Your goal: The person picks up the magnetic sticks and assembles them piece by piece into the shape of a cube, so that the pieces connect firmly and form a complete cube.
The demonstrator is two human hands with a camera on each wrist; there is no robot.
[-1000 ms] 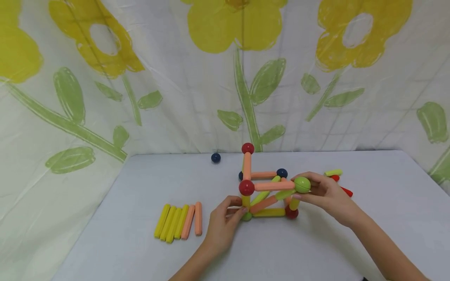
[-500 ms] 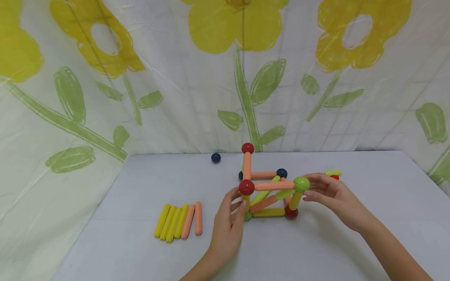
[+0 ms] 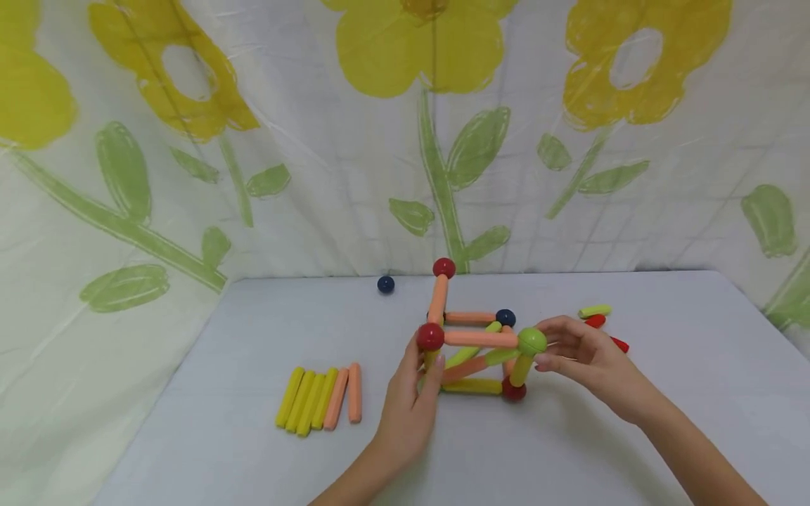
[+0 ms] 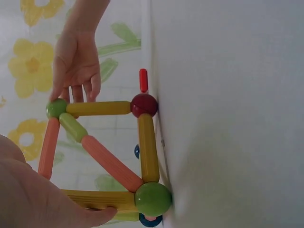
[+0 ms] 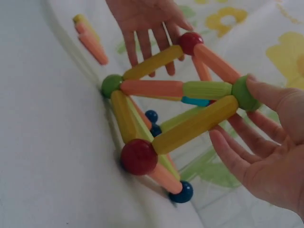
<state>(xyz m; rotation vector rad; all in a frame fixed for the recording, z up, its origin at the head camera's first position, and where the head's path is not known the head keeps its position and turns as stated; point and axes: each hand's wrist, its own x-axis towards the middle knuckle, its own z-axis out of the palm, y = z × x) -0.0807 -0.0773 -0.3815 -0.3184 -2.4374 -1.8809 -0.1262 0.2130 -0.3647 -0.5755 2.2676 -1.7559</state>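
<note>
In the head view a magnetic stick-and-ball frame stands on the table: salmon, yellow and lime sticks [image 3: 481, 339] joined by red [image 3: 431, 336], green and dark blue balls. Its left side is against my left hand [image 3: 406, 410]; the thumb lies by an upright yellow stick [image 4: 97, 200]. Seen in the right wrist view, the left fingers [image 5: 142, 45] extend straight past that stick. My right hand [image 3: 588, 362] touches the upper green ball [image 5: 245, 93] with its thumb, its other fingers loosely extended behind the corner. The lower left green ball is mostly hidden in the head view.
Several loose yellow and salmon sticks [image 3: 318, 399] lie in a row on the left of the table [image 3: 240, 464]. A dark blue ball [image 3: 386, 284] is at the back edge. A lime stick [image 3: 595, 310] and red sticks [image 3: 595, 321] lie behind my right hand.
My left hand has moved up from the lower green ball along the upright stick. The right fingers have loosened from the upper green ball. The frame has shifted slightly left and turned.
</note>
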